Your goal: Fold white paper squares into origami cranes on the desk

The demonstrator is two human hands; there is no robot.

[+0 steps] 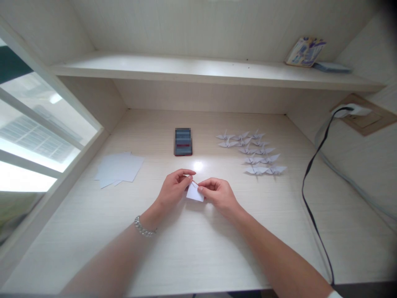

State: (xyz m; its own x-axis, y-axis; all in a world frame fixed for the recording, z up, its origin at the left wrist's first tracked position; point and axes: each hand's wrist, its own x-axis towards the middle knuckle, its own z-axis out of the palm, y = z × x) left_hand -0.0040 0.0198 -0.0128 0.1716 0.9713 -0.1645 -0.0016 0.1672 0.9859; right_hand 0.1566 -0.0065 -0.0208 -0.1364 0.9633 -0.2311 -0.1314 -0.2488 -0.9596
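Observation:
Both hands meet at the middle of the pale wooden desk (198, 244) over a small folded white paper (194, 193). My left hand (173, 188), a metal bracelet on its wrist, pinches the paper's upper left edge between thumb and forefinger. From the right, my right hand (218, 192) grips the same piece with curled fingers. The paper is held just above the desk surface.
A loose stack of white paper sheets (119, 169) lies to the left. Several folded white paper cranes (256, 153) sit in rows at the back right. A phone (182, 141) lies behind the hands. A black cable (312, 182) runs from a wall socket along the right side.

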